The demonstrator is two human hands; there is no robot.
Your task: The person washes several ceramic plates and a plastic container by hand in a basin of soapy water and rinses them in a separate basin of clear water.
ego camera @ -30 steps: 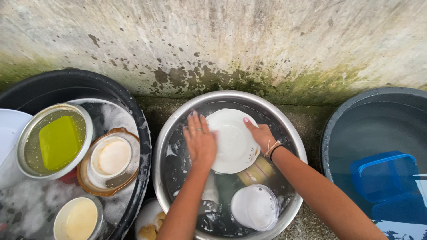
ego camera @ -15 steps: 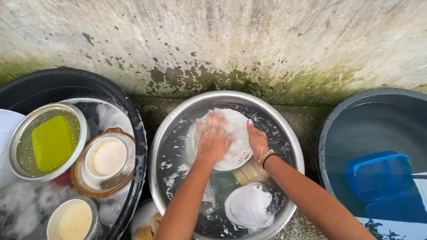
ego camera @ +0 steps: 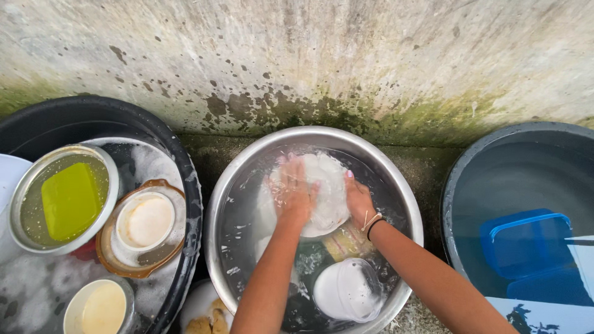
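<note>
Black tub (ego camera: 185, 185): far left, full of suds; it holds a steel bowl (ego camera: 18, 185) with a yellow-green sponge (ego camera: 69, 201) in murky water, a brown glass dish (ego camera: 176, 238) with a cream cup inside, and another cream cup lower down
Steel basin (ego camera: 247, 154): in the middle, filled with rinse water; this is where you work
White plate (ego camera: 331, 185): tilted in the basin's far half, partly under moving water, between your two hands
Left hand (ego camera: 291, 192): lies flat on the plate's face, fingers spread, grip released and rubbing; press with the whole palm and cover the rim as well as the centre
Right hand (ego camera: 359, 201): grip clenched on the plate's right edge, thumb on top; hold it firm so the wet plate cannot slip, and turn it bit by bit
White lidded tub (ego camera: 346, 291): floats near the basin's front edge, apart from the plate; keep your elbows off it
Grey tub (ego camera: 458, 179): far right, clear water with a blue container (ego camera: 532, 247) sunk in it
</note>
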